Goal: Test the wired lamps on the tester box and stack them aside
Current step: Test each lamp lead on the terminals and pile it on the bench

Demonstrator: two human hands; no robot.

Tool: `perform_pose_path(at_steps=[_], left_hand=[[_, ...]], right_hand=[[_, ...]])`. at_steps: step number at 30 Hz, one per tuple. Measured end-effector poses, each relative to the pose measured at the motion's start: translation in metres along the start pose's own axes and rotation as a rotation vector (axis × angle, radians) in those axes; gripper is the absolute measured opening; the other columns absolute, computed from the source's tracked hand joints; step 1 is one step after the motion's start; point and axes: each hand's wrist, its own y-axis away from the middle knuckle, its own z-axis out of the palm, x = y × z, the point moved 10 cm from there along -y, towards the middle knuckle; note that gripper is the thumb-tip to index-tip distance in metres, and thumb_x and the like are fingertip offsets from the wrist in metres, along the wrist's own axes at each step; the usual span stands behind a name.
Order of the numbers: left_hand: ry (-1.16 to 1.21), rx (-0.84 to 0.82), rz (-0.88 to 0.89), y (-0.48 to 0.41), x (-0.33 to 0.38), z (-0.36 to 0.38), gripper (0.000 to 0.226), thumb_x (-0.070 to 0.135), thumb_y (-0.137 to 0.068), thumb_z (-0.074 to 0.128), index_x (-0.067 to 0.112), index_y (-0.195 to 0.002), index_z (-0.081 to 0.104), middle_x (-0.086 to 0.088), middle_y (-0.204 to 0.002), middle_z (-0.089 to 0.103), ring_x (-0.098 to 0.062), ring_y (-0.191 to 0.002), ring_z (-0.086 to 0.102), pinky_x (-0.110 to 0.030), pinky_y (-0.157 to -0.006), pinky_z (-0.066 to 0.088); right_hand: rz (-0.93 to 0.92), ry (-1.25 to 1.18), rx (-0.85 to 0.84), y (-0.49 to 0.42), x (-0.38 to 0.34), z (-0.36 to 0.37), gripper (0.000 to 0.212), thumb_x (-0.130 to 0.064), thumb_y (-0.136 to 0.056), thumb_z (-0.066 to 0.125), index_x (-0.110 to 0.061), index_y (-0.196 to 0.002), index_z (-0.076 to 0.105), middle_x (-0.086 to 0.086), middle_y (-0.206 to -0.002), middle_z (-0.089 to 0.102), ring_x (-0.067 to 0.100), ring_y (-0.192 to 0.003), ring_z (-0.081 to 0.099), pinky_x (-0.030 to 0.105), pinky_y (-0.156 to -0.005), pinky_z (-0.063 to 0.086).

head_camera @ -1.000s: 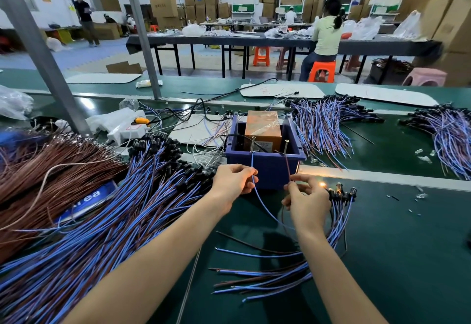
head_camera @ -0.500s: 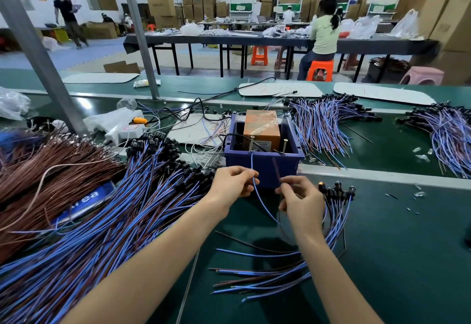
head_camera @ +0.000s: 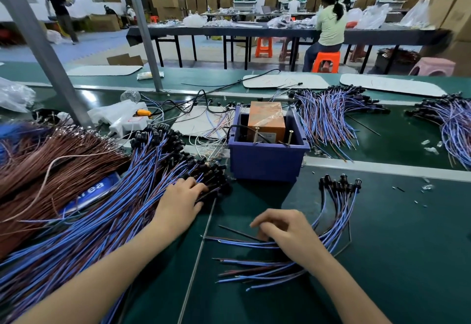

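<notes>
Wires (head_camera: 102, 234) obscure whether left hand (head_camera: 182, 201) or right hand (head_camera: 288, 232) holds anything.

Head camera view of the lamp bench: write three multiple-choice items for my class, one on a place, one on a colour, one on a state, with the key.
1. Where does the small bundle of wired lamps lie from the blue box?
A. inside it
B. on the bench in front of it, to the right
C. behind it

2. What colour is the block standing in the blue box?
A. orange
B. green
C. white

3. What is the left hand doing?
A. holding a wire to the box
B. touching the lamp heads of the big pile
C. hanging off the bench

Key:
1 B, the bundle lies fanned on the green bench, its wire ends under the right hand.
2 A, its orange top shows above the rim.
3 B, its fingers lie on the black heads at the pile's end.
</notes>
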Motion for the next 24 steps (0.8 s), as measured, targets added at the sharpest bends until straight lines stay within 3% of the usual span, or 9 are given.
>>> perform_pose_path(at_steps=[4,8,12,15,17,19,21,24], left_hand=[[0.109,0.127,-0.019,-0.001,0.0,-0.009,0.028,0.019,-0.092,0.058,0.018,-0.119,0.06,-0.003,-0.109,0.06,-0.023,-0.104,0.052,-0.034,-0.09,0.04],[0.356,0.25,-0.074,0.004,-0.009,-0.026,0.014,0.017,-0.087,0.067,0.016,-0.1,0.07,-0.001,-0.093,0.065,-0.022,-0.094,0.056,-0.036,-0.085,0.045],[0.624,0.31,-0.152,0.006,-0.012,-0.041,0.009,0.012,-0.081,0.073,0.018,-0.088,0.073,0.002,-0.085,0.066,-0.016,-0.079,0.059,-0.029,-0.079,0.046],[0.855,0.39,-0.153,0.013,0.004,-0.061,0.012,0.011,-0.083,0.072,0.023,-0.085,0.072,0.012,-0.072,0.067,-0.002,-0.065,0.058,-0.017,-0.065,0.045],[0.959,0.362,-0.061,0.017,0.028,-0.071,0.021,0.01,-0.084,0.07,0.031,-0.083,0.07,0.014,-0.066,0.067,-0.001,-0.059,0.059,-0.012,-0.06,0.046],[1.017,0.289,0.024,0.021,0.051,-0.074,0.029,0.004,-0.086,0.065,0.034,-0.087,0.068,0.012,-0.068,0.069,-0.002,-0.054,0.06,-0.013,-0.055,0.046],[1.128,0.191,0.035,0.022,0.063,-0.066,0.03,0.003,-0.089,0.062,0.03,-0.1,0.069,0.006,-0.071,0.071,-0.006,-0.049,0.057,-0.016,-0.051,0.045],[1.191,0.05,0.001,0.025,0.066,-0.046,0.026,0.008,-0.09,0.062,0.027,-0.106,0.068,0.002,-0.076,0.073,-0.008,-0.045,0.05,-0.018,-0.047,0.042]], right_hand=[[-0.015,-0.06,0.003,-0.001,-0.003,0.002,0.029,0.003,-0.088,0.053,-0.014,-0.078,0.074,0.011,-0.069,0.07,0.008,-0.065,0.066,0.02,-0.066,0.052],[0.012,-0.153,0.0,-0.002,0.001,0.003,0.029,0.005,-0.089,0.051,-0.01,-0.08,0.074,0.006,-0.068,0.071,0.012,-0.068,0.069,0.023,-0.068,0.054],[0.03,-0.233,-0.005,-0.005,-0.005,0.008,0.029,0.003,-0.093,0.05,-0.01,-0.083,0.074,0.003,-0.069,0.07,0.01,-0.067,0.065,0.024,-0.067,0.053],[-0.029,-0.291,-0.036,-0.007,-0.024,0.021,0.03,-0.003,-0.095,0.052,-0.022,-0.097,0.074,-0.005,-0.089,0.072,0.006,-0.075,0.064,0.018,-0.069,0.05],[-0.108,-0.387,-0.049,-0.008,-0.04,0.028,0.031,-0.012,-0.096,0.052,-0.03,-0.114,0.069,-0.012,-0.117,0.067,0.007,-0.093,0.066,0.021,-0.078,0.052],[-0.178,-0.491,0.001,-0.009,-0.05,0.023,0.034,-0.019,-0.092,0.051,-0.032,-0.119,0.067,-0.016,-0.129,0.061,0.008,-0.113,0.06,0.024,-0.09,0.05],[-0.163,-0.59,0.125,-0.01,-0.045,0.008,0.031,-0.016,-0.092,0.053,-0.03,-0.111,0.072,-0.014,-0.125,0.064,0.008,-0.121,0.056,0.028,-0.099,0.045],[-0.053,-0.724,0.376,-0.009,-0.017,-0.03,0.029,-0.007,-0.094,0.049,-0.019,-0.102,0.075,-0.006,-0.112,0.072,0.01,-0.11,0.062,0.026,-0.095,0.048]])
